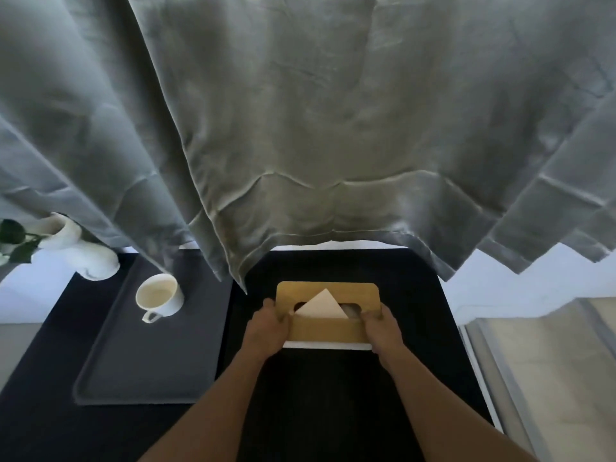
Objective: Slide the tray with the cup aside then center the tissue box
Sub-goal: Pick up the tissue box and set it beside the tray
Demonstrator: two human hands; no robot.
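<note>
The tissue box [328, 291] has a tan wooden lid and a white base, with a pale tissue sticking up from its slot. It rests on the black tabletop [333, 395], near the middle. My left hand [268, 323] grips its left end and my right hand [381, 328] grips its right end. A dark grey tray [150, 361] lies to the left on the table. A white cup [159, 295] with a handle stands upright near the tray's far edge.
Grey curtains [300, 128] hang over the table's far edge, just behind the box and cup. A white vase [83, 255] with green leaves stands at the tray's far left corner. A pale floor strip lies to the right.
</note>
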